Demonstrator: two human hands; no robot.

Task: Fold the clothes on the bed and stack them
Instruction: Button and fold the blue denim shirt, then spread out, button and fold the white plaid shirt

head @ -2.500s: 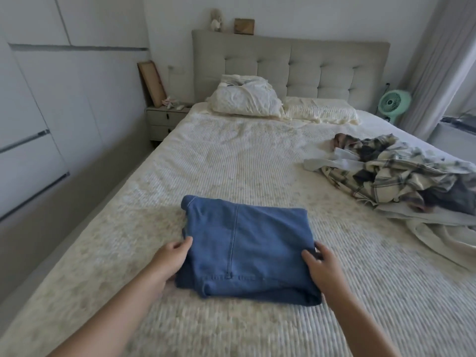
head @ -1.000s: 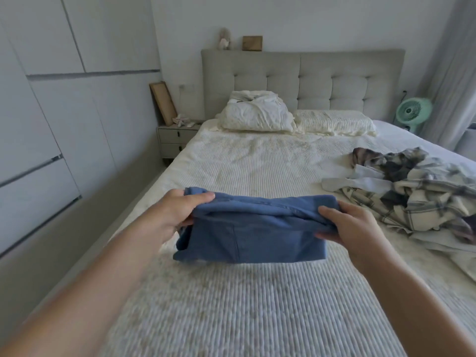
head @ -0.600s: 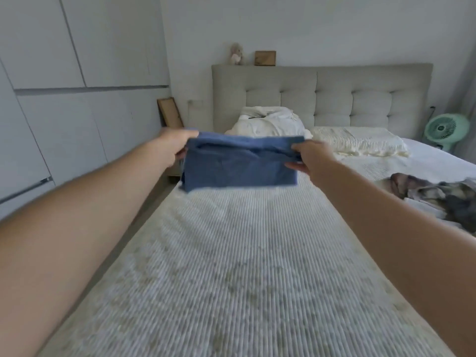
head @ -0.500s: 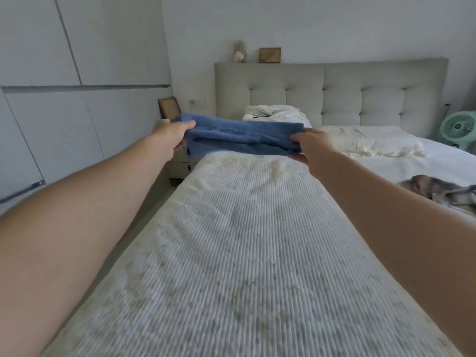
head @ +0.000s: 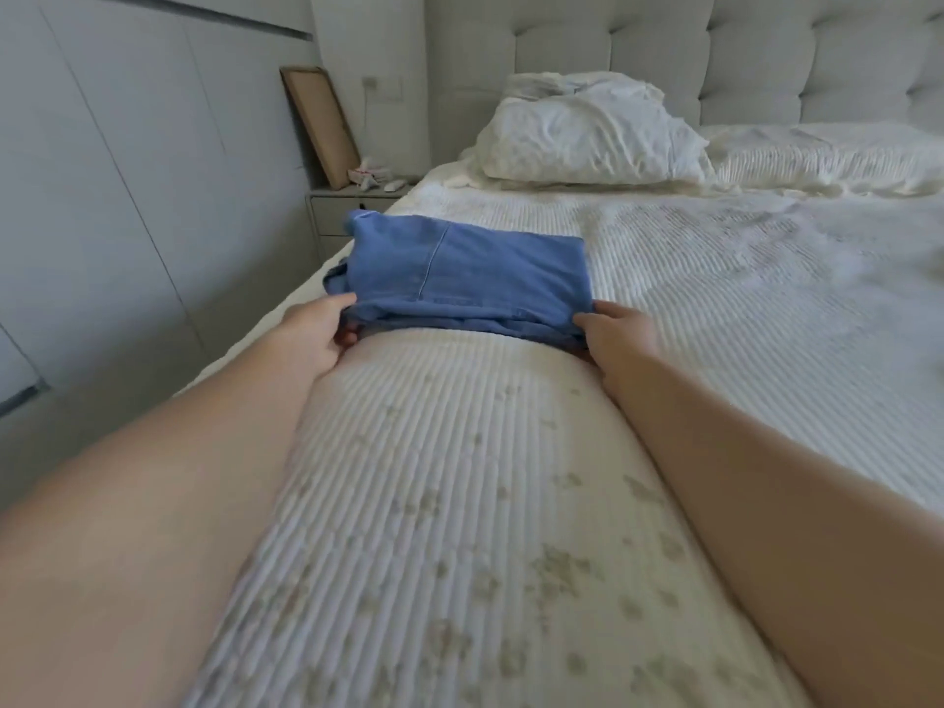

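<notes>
Folded blue denim garment (head: 470,268), set flat near the left edge of the bed (head: 511,477), well short of the pillows. Gripped at both near corners: left hand (head: 316,332) with thumb on top of the fold and fingers curled beneath, right hand (head: 620,332) pinching the opposite corner, fingertips tucked under the cloth. Both forearms stretched forward over a ribbed white bedspread with faint speckled patterning. One vertical seam visible down the top panel of the denim, plus a stitched hem along the near edge (no label, brand or lettering legible anywhere on it). Loose layers bunched at the garment's left side, slightly overhanging the mattress edge.

Beyond, a rumpled white pillow (head: 592,132) against a tufted grey headboard (head: 740,48), with a flatter textured pillow (head: 827,155) just beside it on the right. At the bed's left, a pale nightstand (head: 352,209) carrying small items too blurred to identify, and a wooden-framed board (head: 319,125) leaning tilted against the wall. Grey wardrobe panels (head: 102,171) along the left.
</notes>
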